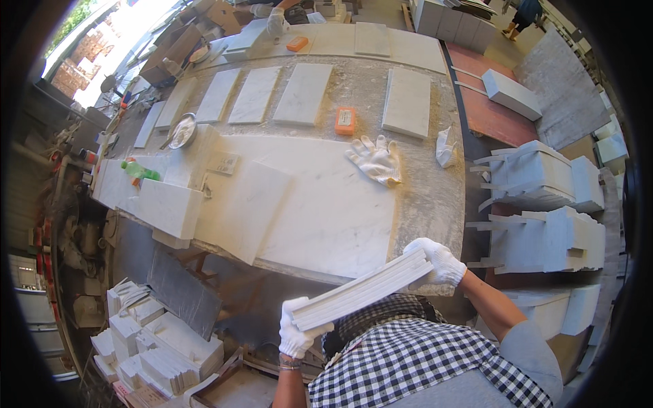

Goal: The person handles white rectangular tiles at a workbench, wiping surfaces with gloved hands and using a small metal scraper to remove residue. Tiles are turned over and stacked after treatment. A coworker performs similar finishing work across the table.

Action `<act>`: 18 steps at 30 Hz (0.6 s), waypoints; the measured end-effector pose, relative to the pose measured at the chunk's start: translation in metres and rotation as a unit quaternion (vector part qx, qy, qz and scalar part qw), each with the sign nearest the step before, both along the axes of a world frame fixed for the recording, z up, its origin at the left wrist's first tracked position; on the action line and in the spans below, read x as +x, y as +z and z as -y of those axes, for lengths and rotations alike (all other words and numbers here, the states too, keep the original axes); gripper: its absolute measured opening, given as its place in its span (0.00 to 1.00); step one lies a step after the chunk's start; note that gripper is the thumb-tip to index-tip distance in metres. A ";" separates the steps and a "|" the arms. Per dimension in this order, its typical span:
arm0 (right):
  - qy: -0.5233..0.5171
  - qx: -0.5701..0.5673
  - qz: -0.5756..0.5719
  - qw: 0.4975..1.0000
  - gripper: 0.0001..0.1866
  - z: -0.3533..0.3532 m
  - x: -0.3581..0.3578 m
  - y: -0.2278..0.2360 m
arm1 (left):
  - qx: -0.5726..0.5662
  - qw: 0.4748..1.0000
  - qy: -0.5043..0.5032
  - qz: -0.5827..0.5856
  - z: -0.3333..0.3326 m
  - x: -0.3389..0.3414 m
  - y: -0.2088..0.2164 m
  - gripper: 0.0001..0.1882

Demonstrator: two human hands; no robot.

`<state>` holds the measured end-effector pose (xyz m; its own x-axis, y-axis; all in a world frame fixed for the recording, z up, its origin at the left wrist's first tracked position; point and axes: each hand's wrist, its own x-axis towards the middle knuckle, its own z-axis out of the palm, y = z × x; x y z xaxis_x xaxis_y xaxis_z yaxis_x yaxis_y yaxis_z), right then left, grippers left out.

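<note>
A short stack of thin white marble tiles (364,289) is held on edge and tilted in front of my body, its right end higher. My left hand (298,330), in a white knit glove, is closed round the lower left end. At the other end my right hand (441,262), gloved alike, grips the upper right. Beyond the stack lies a large white marble slab (326,204) on the worktable. A loose white glove (376,160) rests across its far right corner, near an orange box (345,121).
Several marble tiles (303,94) lie in a row across the dusty table. A metal bowl (182,131) and a green bottle (141,171) are at left. Strapped tile stacks (534,175) stand at right, and piled tiles (166,340) at lower left. A co-worker's gloved hand (277,23) shows far off.
</note>
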<state>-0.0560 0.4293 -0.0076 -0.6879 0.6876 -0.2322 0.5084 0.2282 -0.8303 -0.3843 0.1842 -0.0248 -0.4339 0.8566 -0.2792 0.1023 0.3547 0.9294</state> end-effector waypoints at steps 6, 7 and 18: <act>-0.361 -0.442 -0.240 0.786 0.15 -0.005 -0.039 -0.045 | 0.004 0.989 -0.113 -0.094 -0.080 -0.086 -0.007 0.49; -0.378 -0.444 -0.252 0.772 0.16 -0.003 -0.042 -0.050 | -0.008 0.987 -0.127 -0.103 -0.086 -0.093 -0.010 0.50; -0.282 -0.066 -0.082 0.953 0.20 0.027 -0.051 -0.059 | 0.046 0.982 -0.169 -0.075 -0.085 -0.104 -0.034 0.55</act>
<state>-0.1075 0.4018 -0.0666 -0.2512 0.9314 -0.2636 0.3799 -0.1556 -0.9119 -0.4883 0.2691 -0.0583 -0.1515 0.9771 -0.1493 0.3373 0.1931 0.9214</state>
